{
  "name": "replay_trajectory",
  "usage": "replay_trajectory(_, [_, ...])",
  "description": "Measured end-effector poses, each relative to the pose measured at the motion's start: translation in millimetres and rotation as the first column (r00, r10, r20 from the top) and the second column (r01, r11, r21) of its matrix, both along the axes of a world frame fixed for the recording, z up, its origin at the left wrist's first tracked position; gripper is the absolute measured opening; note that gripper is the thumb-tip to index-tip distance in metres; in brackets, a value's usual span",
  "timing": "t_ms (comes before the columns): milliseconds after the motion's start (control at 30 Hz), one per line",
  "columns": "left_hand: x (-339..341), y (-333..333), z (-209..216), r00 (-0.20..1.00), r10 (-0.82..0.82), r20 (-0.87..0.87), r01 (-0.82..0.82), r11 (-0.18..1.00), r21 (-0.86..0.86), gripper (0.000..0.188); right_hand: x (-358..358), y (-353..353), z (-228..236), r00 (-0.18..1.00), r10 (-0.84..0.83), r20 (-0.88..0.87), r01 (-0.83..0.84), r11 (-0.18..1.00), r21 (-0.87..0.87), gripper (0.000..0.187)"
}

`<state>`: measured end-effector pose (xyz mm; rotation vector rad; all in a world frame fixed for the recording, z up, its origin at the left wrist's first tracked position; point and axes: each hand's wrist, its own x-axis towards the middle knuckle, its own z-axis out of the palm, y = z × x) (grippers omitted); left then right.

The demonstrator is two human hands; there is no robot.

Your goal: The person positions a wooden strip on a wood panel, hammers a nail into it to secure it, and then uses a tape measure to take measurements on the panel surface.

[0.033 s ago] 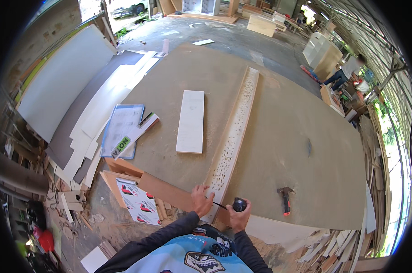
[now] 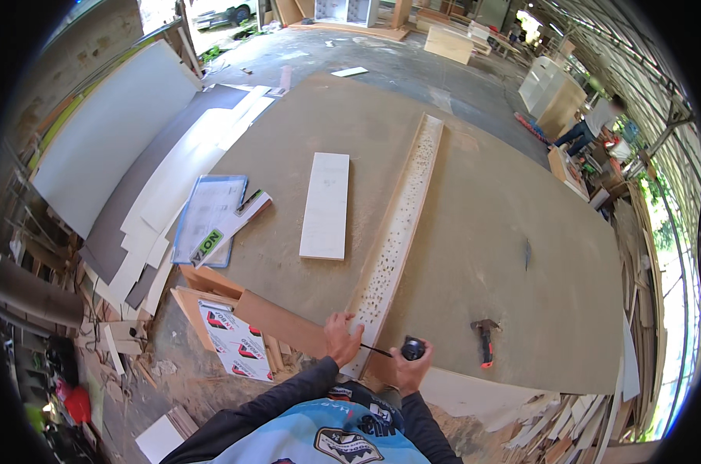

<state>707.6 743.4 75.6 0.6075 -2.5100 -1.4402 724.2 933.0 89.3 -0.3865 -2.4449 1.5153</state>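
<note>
A long narrow white board [image 2: 389, 271], speckled with holes or chips along its face, runs away from me across the brown tabletop. At its near end my left hand [image 2: 341, 340] lies over the left edge, fingers curled, at the end of a dark tape blade [image 2: 377, 351]. The blade crosses the board to a black tape measure [image 2: 413, 349]. My right hand [image 2: 407, 371] grips the tape measure's case just off the board's right edge. Left of the board, a short white panel [image 2: 325, 206] lies flat.
A hammer [image 2: 484, 343] rests on the tabletop [image 2: 505, 232] to the right. On the left lie a blue-edged document folder [image 2: 203, 205] and a white-and-green strip-shaped box [image 2: 230, 228]. Wood offcuts [image 2: 551, 425] are heaped below the near right edge. A person [image 2: 594, 124] works at the far right.
The tape measure's case has shifted slightly right and turned a little in my right hand, with a bit more blade showing. My left hand stays at the board's near end.
</note>
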Motion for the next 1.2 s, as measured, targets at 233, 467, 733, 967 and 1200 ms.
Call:
replay_trajectory(233, [-17, 26, -18, 0.978, 0.188, -0.095, -0.206, 0.949, -0.239, 0.036, -6, 128, 8, 0.992, -0.117, 0.049, 0.126, 0.88, -0.458, 0.04])
replay_trajectory(467, [-36, 23, -25, 0.938, 0.341, -0.064, -0.347, 0.923, -0.165, 0.026, 20, 220, -16, 0.999, 0.006, -0.043, -0.006, 1.0, -0.004, 0.039])
replay_trajectory(733, [-59, -25, -26, 0.889, 0.457, -0.026, -0.45, 0.861, -0.238, 0.048, 10, 219, -13, 0.975, 0.22, -0.04, -0.213, 0.968, 0.129, 0.045])
replay_trajectory(967, [-107, -72, -9, 0.833, 0.547, 0.083, -0.47, 0.779, -0.415, 0.105, -12, 180, -20, 0.98, 0.177, 0.093, -0.177, 0.984, -0.003, 0.044])
replay_trajectory(1200, [-146, -91, 0, 0.85, 0.483, 0.208, -0.377, 0.835, -0.4, 0.133, 20, 157, -43, 0.812, 0.477, 0.336, -0.462, 0.878, -0.13, 0.033])
